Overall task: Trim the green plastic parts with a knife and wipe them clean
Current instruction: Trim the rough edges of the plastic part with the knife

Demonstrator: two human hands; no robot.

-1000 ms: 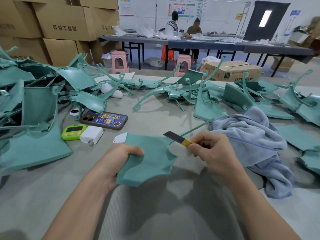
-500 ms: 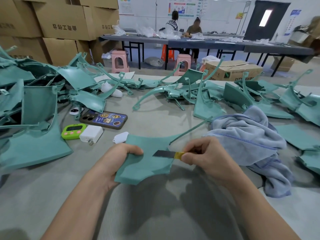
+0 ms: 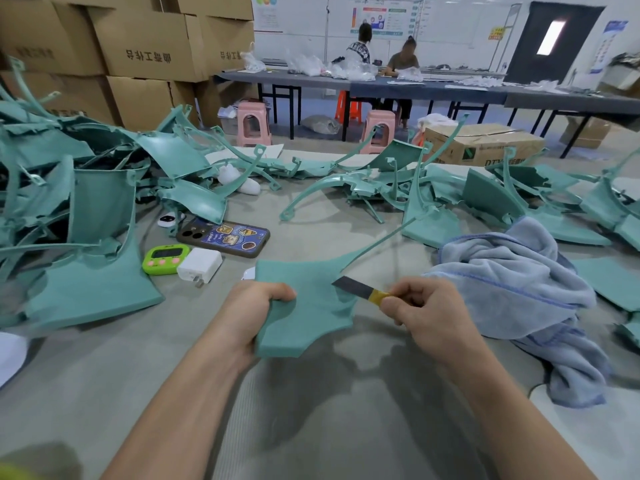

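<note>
Above the grey worktop (image 3: 104, 393), left hand (image 3: 249, 317) with fingers curled round the left edge of a green plastic part (image 3: 304, 306), right hand (image 3: 426, 313) pinching a knife (image 3: 360, 291), blade tip touching the part's right edge, blue cloth (image 3: 512, 285) just right, phone (image 3: 225, 239) and green timer (image 3: 165, 259) behind.

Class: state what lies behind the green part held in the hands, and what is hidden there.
A small white object peeks out past the top left corner of the green part; its rest is covered and unidentifiable. The left hand has its fingers hidden behind the part.
</note>
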